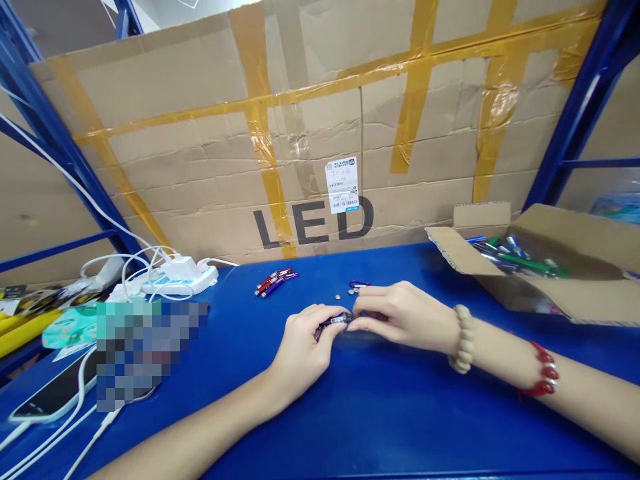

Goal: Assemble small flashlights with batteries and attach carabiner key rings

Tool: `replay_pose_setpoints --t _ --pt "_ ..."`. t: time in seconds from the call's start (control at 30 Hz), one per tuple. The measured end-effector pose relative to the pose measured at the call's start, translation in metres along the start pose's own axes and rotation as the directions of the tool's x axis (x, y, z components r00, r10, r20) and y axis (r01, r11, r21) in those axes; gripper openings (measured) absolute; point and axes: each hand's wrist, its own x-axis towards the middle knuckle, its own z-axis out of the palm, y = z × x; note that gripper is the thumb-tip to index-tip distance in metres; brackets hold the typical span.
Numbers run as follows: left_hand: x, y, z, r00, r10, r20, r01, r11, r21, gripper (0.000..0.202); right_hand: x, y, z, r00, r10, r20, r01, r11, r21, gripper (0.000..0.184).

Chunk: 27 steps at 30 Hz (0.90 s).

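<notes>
My left hand (311,340) is closed around a small dark purple flashlight (336,321) with a pale label, held just above the blue tabletop. At the flashlight's right end, the bent fingers of my right hand (395,313) come together in a pinch. Whether a smaller part is between those fingertips is hidden. Just beyond the hands lie a button cell (337,297) and, further right, more small round silver pieces (351,291). Beside these is a purple carabiner clip (360,284), partly covered by my right hand.
Red and purple small flashlights (273,283) lie in a pile at the back. An open cardboard box (500,283) at right holds several coloured ones. On the left are a power strip (200,280), white cables and a phone (55,387). A large carton (310,133) stands behind.
</notes>
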Motion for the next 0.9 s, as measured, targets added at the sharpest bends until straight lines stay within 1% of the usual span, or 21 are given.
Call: replay_pose_setpoints --t 0.1,0.17,0.23,0.3,0.4,0.47,0.53,0.57,0.6,0.63,0.67,0.7,0.73,0.77,0.8,0.83,0.9 --pt "-0.002 -0.001 0.0 0.999 0.023 0.026 -0.023 1.0 -0.007 0.017 -0.002 0.0 0.001 0.995 -0.103 0.019 0.104 0.992 -0.076 0.04" --pt "-0.003 -0.001 0.0 0.998 0.028 0.06 -0.028 1.0 -0.01 0.017 -0.003 -0.001 0.002 0.992 -0.127 0.021 0.129 0.985 -0.112 0.04" --pt "-0.005 -0.001 0.0 0.995 0.016 0.094 -0.014 1.0 -0.021 0.015 -0.003 -0.002 0.003 0.99 -0.138 0.032 0.14 0.985 -0.1 0.038" --pt "-0.007 0.0 -0.001 0.993 -0.002 0.122 0.007 0.999 -0.039 0.013 -0.003 -0.004 0.004 0.99 -0.136 0.025 0.136 0.99 -0.033 0.036" --pt "-0.009 -0.001 -0.001 0.991 -0.013 0.131 0.02 0.998 -0.056 0.013 -0.002 -0.008 0.006 0.995 -0.096 -0.025 0.098 0.991 0.091 0.033" --pt "-0.011 -0.002 0.0 0.994 -0.015 0.111 0.021 0.998 -0.056 0.012 -0.001 -0.012 0.008 0.998 -0.044 -0.054 0.053 0.985 0.167 0.033" --pt "-0.013 -0.003 0.001 0.996 -0.026 0.084 0.03 0.998 -0.05 0.01 0.0 -0.016 0.009 0.998 0.045 -0.038 -0.032 0.96 0.278 0.034" --pt "-0.013 -0.004 0.001 0.997 -0.028 0.071 0.031 0.999 -0.044 0.008 0.0 -0.019 0.009 0.994 0.114 0.005 -0.108 0.928 0.356 0.035" --pt "-0.014 -0.004 0.001 0.998 -0.022 0.058 0.024 0.999 -0.038 0.006 0.001 -0.022 0.009 0.979 0.191 0.073 -0.204 0.872 0.446 0.036" --pt "-0.014 -0.005 0.001 0.999 -0.003 0.045 0.004 1.0 -0.029 0.006 0.002 -0.024 0.009 0.952 0.262 0.158 -0.305 0.789 0.534 0.037" --pt "-0.015 -0.005 0.002 0.999 0.026 0.031 -0.026 0.999 -0.019 0.007 0.002 -0.026 0.009 0.918 0.312 0.246 -0.397 0.685 0.611 0.038" --pt "-0.015 -0.005 0.002 0.998 0.059 0.013 -0.059 0.998 -0.01 0.008 0.002 -0.027 0.009 0.884 0.336 0.325 -0.465 0.575 0.673 0.039" --pt "-0.014 -0.005 0.002 0.996 0.088 -0.004 -0.088 0.996 -0.004 0.009 0.003 -0.027 0.009 0.86 0.337 0.383 -0.506 0.476 0.719 0.041" --pt "-0.014 -0.005 0.001 0.994 0.108 -0.017 -0.108 0.994 0.0 0.01 0.003 -0.027 0.009 0.848 0.328 0.416 -0.524 0.393 0.756 0.044" --pt "-0.013 -0.005 0.001 0.993 0.115 -0.02 -0.115 0.993 0.001 0.01 0.004 -0.027 0.009 0.843 0.318 0.434 -0.527 0.328 0.784 0.046" --pt "-0.013 -0.005 0.001 0.994 0.112 -0.019 -0.112 0.994 -0.002 0.01 0.004 -0.026 0.009 0.842 0.311 0.442 -0.525 0.278 0.804 0.048" --pt "-0.011 -0.004 0.001 0.996 0.092 -0.007 -0.092 0.996 -0.013 0.009 0.004 -0.024 0.009 0.841 0.306 0.446 -0.518 0.219 0.827 0.05"
